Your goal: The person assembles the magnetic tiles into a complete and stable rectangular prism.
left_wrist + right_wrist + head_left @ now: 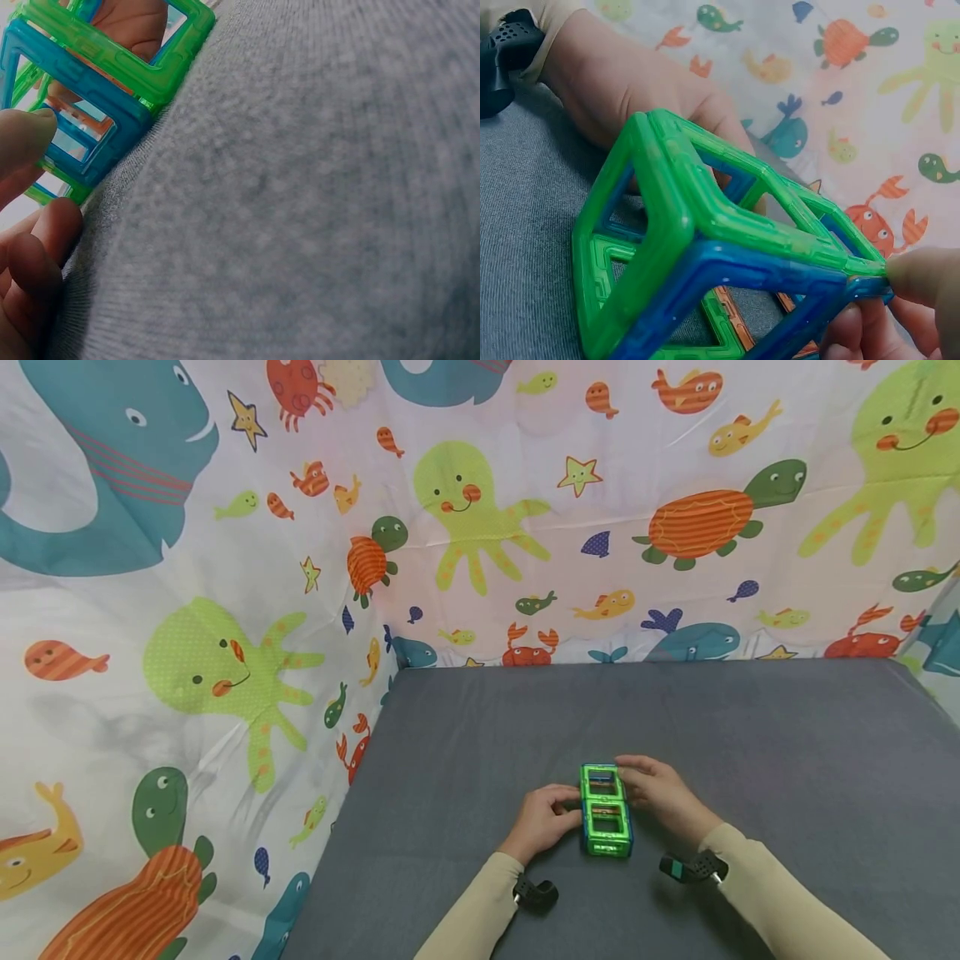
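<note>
A block of magnetic tiles (605,829), two open-framed cubes joined in a row, sits on the grey table between both hands. Its top frames are green and its long sides blue, with orange strips low inside. In the head view my left hand (542,820) holds its left side with bent fingers. The left wrist view has one fingertip (28,139) against a blue tile (124,112), other fingers curled by the base. My right hand (663,793) pinches the far right corner; in the right wrist view its thumb (922,276) lies on the green top edge, fingers below.
The grey table (787,752) stretches out around the block. A white curtain (510,610) printed with sea animals hangs along its back and left edges. Black straps (536,893) circle both wrists over beige sleeves (472,910).
</note>
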`<state>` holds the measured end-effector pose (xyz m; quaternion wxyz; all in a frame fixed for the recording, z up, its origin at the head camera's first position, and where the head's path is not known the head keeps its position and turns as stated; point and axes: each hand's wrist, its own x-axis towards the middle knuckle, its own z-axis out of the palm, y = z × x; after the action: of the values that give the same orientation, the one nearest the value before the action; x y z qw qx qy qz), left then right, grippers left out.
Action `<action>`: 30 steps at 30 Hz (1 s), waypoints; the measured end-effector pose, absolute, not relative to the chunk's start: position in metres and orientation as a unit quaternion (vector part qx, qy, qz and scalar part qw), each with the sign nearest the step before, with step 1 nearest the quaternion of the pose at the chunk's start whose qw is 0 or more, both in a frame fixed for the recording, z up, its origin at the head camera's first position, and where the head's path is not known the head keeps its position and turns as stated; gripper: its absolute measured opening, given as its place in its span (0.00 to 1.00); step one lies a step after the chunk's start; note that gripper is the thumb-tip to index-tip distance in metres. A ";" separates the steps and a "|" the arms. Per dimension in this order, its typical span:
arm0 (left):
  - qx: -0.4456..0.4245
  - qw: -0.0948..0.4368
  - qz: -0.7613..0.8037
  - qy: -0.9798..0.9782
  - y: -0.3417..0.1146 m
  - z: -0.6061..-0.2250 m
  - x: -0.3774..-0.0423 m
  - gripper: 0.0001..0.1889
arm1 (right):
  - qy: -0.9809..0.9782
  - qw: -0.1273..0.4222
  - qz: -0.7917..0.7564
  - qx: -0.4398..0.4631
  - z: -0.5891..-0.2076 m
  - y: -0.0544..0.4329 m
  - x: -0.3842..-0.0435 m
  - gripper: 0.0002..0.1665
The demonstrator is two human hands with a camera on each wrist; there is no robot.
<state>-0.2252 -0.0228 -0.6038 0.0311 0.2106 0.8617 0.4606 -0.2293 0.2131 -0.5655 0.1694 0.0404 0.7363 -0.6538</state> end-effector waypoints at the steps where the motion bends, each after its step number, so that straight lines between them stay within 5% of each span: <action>1: 0.211 0.031 0.461 0.862 -0.023 -0.604 -0.225 0.14 | 0.730 0.175 -0.659 0.043 -0.566 0.213 -0.229 0.34; 22: 0.206 0.037 0.470 0.858 -0.025 -0.603 -0.221 0.13 | 0.662 0.195 -0.721 0.066 -0.572 0.212 -0.225 0.28; 30: 0.154 0.073 0.535 0.828 -0.031 -0.599 -0.211 0.15 | 0.695 0.190 -0.690 0.072 -0.571 0.216 -0.225 0.38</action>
<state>-0.2111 -0.0306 -0.5993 0.0731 0.1535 0.8276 0.5349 -0.2253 0.2162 -0.5712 0.1897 0.0718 0.6947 -0.6901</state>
